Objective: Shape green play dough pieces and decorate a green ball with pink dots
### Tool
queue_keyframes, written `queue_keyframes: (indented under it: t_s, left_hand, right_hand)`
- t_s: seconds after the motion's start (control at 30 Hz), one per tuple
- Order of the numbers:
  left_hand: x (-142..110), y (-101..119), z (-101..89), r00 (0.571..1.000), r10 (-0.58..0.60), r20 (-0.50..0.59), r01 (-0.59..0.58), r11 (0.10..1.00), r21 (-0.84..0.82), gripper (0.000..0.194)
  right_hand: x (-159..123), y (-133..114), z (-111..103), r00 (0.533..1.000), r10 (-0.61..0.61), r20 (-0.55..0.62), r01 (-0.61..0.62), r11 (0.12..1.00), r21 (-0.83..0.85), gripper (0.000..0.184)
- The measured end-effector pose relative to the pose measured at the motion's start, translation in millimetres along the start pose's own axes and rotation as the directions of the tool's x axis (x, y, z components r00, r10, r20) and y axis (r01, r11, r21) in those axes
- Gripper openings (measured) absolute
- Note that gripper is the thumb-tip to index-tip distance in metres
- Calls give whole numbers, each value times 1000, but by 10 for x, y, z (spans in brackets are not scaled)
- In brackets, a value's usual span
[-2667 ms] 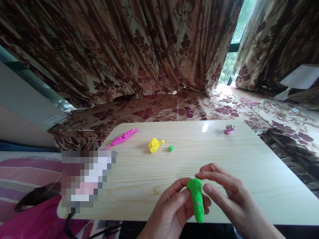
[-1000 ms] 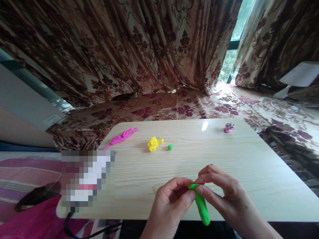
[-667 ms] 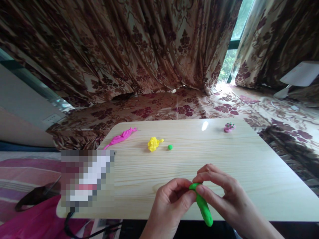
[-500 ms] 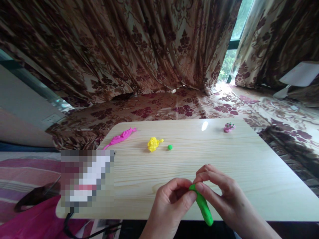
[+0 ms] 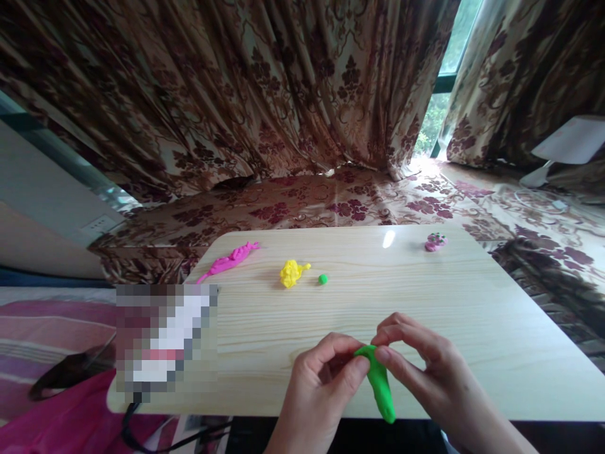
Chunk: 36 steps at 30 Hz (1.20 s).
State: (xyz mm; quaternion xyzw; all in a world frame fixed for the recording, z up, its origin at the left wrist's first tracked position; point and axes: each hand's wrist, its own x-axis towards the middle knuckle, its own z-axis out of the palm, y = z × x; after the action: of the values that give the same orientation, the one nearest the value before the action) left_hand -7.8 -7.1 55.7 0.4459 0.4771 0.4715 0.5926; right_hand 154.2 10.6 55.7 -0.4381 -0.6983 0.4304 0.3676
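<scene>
A roll of bright green modelling clay (image 5: 380, 388) hangs between my hands near the table's front edge, its free end pointing down towards me. My left hand (image 5: 326, 375) pinches the clay's upper end between thumb and fingers. From the other side, my right hand (image 5: 420, 362) grips that same end with thumb and fingertips. Farther back on the table lie a small green clay ball (image 5: 322, 279) and, just left of it, a yellow lumpy clay piece (image 5: 291, 273) with a thin stem. A long pink clay piece (image 5: 231, 260) rests at the left.
The pale wood-grain table (image 5: 368, 302) has a small pink and green piece (image 5: 435, 241) at its back right. A blurred-out device (image 5: 172, 337) with a black cable (image 5: 126, 429) is at the left edge. Behind are patterned curtains (image 5: 283, 94) and a white lamp (image 5: 570, 142).
The top of the green clay looks wider and bends leftwards between my fingers. Its free end has swung slightly left and up. My hands are a little farther apart.
</scene>
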Motion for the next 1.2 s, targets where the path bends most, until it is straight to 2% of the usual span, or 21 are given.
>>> queue_keyframes:
  t_s: [0.2, 0.33, 0.53, 0.67, 0.83, 1.03, 1.2]
  left_hand:
    - [-16, -58, 26, 997, -60, -58, 55, 995, -85, 15]
    - [-20, -37, 35, 1000, -13, -15, 12, 998, -68, 15]
    - [-6, -38, 4, 999, -52, 13, 52, 998, -43, 16]
    - [0, -25, -3, 999, -42, 23, 43, 998, -38, 16]
    - [-6, 28, -6, 995, -85, 44, 87, 996, -33, 12]
    - [-15, -24, -14, 986, -160, -35, 155, 979, -131, 18]
    - [-19, -71, 2, 989, -141, -40, 133, 979, -155, 19]
  right_hand:
    - [-17, -17, -7, 1000, 13, -6, -13, 999, 43, 11]
    - [-23, -21, -6, 1000, 1, 11, -1, 1000, 27, 8]
    - [8, -19, -4, 1000, -28, -12, 28, 1000, 13, 13]
    - [24, -39, -8, 1000, -4, 19, 4, 1000, 24, 13]
    - [21, -55, -5, 998, 7, 60, -6, 1000, -15, 14]
    - [25, -14, -41, 999, 40, -30, -39, 998, 48, 14]
    - [4, -35, -38, 997, 60, 56, -63, 997, 43, 11]
